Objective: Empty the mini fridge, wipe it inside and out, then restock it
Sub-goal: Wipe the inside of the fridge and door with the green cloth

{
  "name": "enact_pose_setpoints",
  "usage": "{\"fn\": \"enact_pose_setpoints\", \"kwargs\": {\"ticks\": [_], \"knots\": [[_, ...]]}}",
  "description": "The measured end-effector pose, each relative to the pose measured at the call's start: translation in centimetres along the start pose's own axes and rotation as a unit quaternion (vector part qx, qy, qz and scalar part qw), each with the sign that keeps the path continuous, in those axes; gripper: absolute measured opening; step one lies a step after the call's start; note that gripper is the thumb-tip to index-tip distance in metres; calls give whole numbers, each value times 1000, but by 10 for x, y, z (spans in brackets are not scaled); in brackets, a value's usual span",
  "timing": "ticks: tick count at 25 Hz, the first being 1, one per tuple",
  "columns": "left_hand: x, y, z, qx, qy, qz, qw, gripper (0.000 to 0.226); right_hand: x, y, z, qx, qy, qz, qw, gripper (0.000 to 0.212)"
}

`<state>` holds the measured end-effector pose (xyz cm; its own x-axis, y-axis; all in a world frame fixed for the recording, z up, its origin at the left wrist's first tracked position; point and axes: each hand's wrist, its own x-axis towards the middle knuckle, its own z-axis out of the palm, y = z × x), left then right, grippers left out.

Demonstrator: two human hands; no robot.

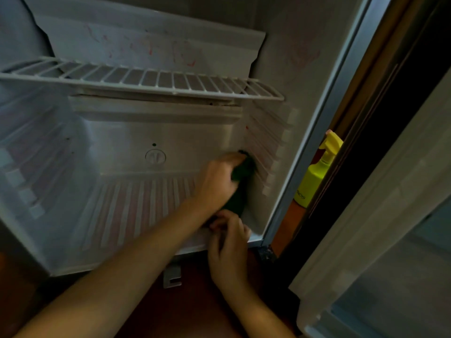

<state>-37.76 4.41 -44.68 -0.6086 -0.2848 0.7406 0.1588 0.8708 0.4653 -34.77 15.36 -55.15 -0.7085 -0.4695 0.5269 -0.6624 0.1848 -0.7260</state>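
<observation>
The mini fridge stands open with nothing stored inside; red smears mark its back and right walls. My left hand reaches into the lower right corner and grips a dark green cloth, pressing it against the ribbed right wall. My right hand is at the fridge's front lip just below, its fingers curled on the cloth's lower end. Most of the cloth is hidden behind my hands.
A white wire shelf spans the upper part of the fridge. A yellow spray bottle stands on the floor in the gap between the fridge's right side and the open door. A small white bracket lies on the brown floor.
</observation>
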Motion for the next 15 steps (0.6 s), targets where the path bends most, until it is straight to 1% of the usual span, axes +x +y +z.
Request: {"fn": "enact_pose_setpoints", "kwargs": {"ticks": [2,3,4,5,6,7,8,9,10,11,12,13,15], "knots": [[22,-19,-7,-4,-32,-4,999,25,1,-1,0,-18,11,-11,1000,26],[25,-24,-10,-7,-47,-20,999,24,1,-2,-1,-20,10,-10,1000,27],[24,-25,-8,-21,-51,-53,997,21,0,-1,-1,-23,12,-11,1000,27],[22,-22,-6,-53,-35,-108,992,18,0,0,-1,-25,12,-13,1000,28],[19,-17,-5,-107,12,-185,977,16,-1,-1,-1,-23,10,-13,1000,28],[17,-10,-8,-179,74,-284,939,15,-1,-2,-3,-21,10,-13,1000,29],[17,-6,-12,-268,142,-377,875,16,0,-3,-4,-19,11,-13,1000,29],[18,-4,-19,-352,190,-456,795,20,0,-5,-4,-19,12,-8,1000,30],[19,-5,-26,-416,215,-508,723,27,1,-5,-4,-22,14,-4,1000,32],[17,-3,-34,-466,221,-535,669,35,2,-8,-4,-22,17,-5,1000,37],[17,-2,-38,-506,234,-539,632,40,3,-8,-3,-17,22,-9,1000,41],[19,3,-41,-522,236,-537,619,42,2,-7,-3,-11,27,-7,1000,46],[26,20,-32,-508,232,-528,640,44,2,-10,-5,-12,37,-8,999,51]]}}
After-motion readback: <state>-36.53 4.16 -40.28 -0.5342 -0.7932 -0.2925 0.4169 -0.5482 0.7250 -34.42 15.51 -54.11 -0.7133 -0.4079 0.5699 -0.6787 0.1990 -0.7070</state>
